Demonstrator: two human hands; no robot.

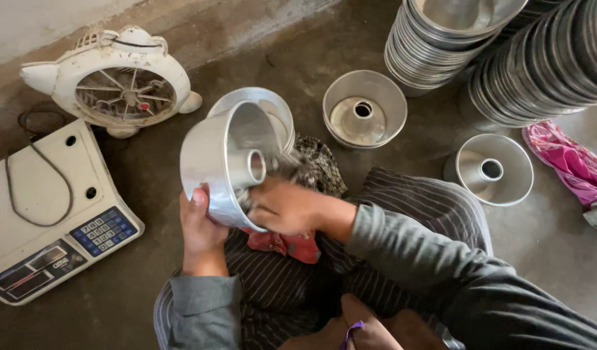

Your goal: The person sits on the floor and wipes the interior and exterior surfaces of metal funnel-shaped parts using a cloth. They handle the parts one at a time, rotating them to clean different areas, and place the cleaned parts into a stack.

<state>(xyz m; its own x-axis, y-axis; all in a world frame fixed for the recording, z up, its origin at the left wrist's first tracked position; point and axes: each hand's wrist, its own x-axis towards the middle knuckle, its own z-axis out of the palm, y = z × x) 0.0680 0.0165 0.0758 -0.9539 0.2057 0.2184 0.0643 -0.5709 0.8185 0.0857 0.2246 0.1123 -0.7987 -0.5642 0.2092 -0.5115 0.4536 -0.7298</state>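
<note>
Aluminium tube pan [224,162], tilted on its side with the open mouth toward the right hand, held above the lap. Left hand [200,227] closed around the pan's lower outer wall, thumb up along the metal, forearm rising from below. Right hand [286,209] curled at the pan's mouth, pressing a blurred wad of scouring material [286,167] inside; its grey sleeve reaches in from the right. Red cloth [286,245] just beneath both hands. Weighing scale [48,214] left of the left hand.

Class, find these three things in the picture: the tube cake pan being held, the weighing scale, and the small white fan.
tube cake pan [211,165], head view, on its outer side wall.
weighing scale [42,188], head view, on its flat white platform.
small white fan [124,96], head view, on the front grille.
</note>
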